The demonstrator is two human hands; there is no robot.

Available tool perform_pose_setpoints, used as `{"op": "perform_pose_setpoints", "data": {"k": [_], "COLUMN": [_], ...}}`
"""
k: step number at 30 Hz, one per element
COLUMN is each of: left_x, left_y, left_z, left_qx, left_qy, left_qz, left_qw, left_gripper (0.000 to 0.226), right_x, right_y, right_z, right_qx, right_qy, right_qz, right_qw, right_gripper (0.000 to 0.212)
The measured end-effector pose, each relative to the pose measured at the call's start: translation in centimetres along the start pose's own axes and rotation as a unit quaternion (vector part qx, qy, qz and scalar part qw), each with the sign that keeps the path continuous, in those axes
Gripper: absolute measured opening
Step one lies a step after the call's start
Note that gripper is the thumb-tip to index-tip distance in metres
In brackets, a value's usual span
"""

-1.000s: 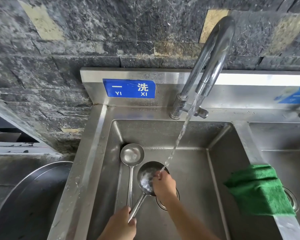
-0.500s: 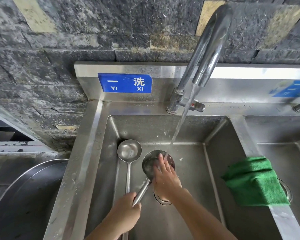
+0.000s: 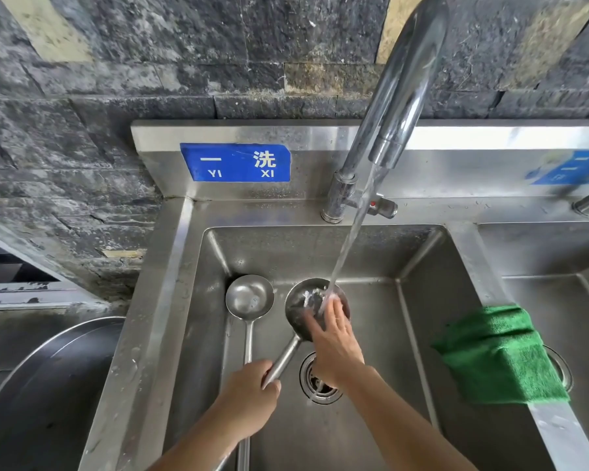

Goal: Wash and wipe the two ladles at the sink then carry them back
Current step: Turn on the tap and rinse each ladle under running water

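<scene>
Inside the sink [image 3: 198,334], two ladles [image 3: 249,297], one under running water [image 3: 349,239].

Counted: two ladles [image 3: 249,297] [image 3: 315,309]; two hands [image 3: 249,397] [image 3: 335,345]; one tap [image 3: 398,96]; one green cloth [image 3: 500,355]; two blue signs [image 3: 235,162] [image 3: 572,169]; one drain [image 3: 315,380].

Two steel ladles sit in the sink basin [image 3: 198,300]. The left ladle [image 3: 249,297] lies bowl-up near the basin's left wall. The right ladle [image 3: 300,314] is tilted under running water, its bowl wet.
</scene>
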State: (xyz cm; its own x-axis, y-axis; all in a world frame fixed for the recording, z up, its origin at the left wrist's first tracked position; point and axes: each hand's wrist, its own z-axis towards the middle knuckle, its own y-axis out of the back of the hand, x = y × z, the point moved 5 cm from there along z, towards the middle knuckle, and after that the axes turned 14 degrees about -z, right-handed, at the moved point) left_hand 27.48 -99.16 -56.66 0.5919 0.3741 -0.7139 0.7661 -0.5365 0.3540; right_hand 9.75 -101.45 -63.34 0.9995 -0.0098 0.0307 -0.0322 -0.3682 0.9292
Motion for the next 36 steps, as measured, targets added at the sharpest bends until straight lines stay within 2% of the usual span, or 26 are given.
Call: {"op": "perform_pose_setpoints", "data": {"k": [2,4,6,8,10,15,19,23,25,27,29,33,36], "left_x": [-0.1,-0.3,-0.2,-0.1,0.1,0.6,0.6,0.5,0.7,0.4,-0.2,-0.7,-0.5], "left_y": [-0.5,-1.1,-1.7,-2.0,-2.1,-2.0,-1.9,-1.6,-1.4,-1.2,-1.2,-1.0,-0.1], "left_z": [0.0,0.1,0.0,-0.1,-0.1,-0.3,-0.2,-0.1,-0.2,-0.5,-0.4,-0.5,-0.8], "left_qx": [0.014,0.031,0.040,0.045,0.042,0.037,0.030,0.019,0.006,-0.008,-0.012,-0.021,-0.066], "left_qy": [-0.007,0.008,0.035,0.029,0.015,0.047,0.007,0.023,0.000,-0.021,-0.036,-0.033,-0.038], "left_qz": [-0.001,-0.044,-0.091,-0.085,-0.062,-0.105,-0.060,-0.071,-0.037,0.014,0.034,0.045,0.077], "left_qw": [1.000,0.998,0.994,0.995,0.997,0.993,0.998,0.997,0.999,1.000,0.999,0.998,0.994], "left_gripper": [0.017,0.015,0.015,0.016,0.017,0.019,0.017,0.016,0.017,0.016,0.017,0.017,0.031], "right_x": [0.2,1.0,0.7,-0.8,-1.6,-1.2,-1.5,-1.2,-2.1,-2.3,-1.5,-1.2,-2.3], "right_y": [0.1,0.0,0.3,0.4,0.3,0.4,0.2,-0.5,0.1,0.4,0.1,-0.7,-0.7], "right_z": [-0.1,-0.2,-0.4,-0.3,-0.2,-0.9,-0.5,-0.5,-0.5,-0.5,-0.4,-0.5,-1.0], "right_qx": [-0.002,0.024,0.029,0.003,-0.013,0.028,-0.001,0.001,-0.033,-0.054,-0.040,0.017,0.034], "right_qy": [-0.019,0.026,0.065,0.024,-0.024,0.089,0.036,0.099,0.073,0.027,0.020,0.076,0.022], "right_qz": [-0.007,0.012,-0.029,-0.090,-0.106,-0.096,-0.154,-0.092,-0.094,-0.096,-0.080,0.033,0.147], "right_qw": [1.000,0.999,0.997,0.996,0.994,0.991,0.987,0.991,0.992,0.994,0.996,0.996,0.988], "right_gripper": [0.107,0.105,0.104,0.108,0.110,0.099,0.095,0.099,0.092,0.097,0.098,0.084,0.072]}}
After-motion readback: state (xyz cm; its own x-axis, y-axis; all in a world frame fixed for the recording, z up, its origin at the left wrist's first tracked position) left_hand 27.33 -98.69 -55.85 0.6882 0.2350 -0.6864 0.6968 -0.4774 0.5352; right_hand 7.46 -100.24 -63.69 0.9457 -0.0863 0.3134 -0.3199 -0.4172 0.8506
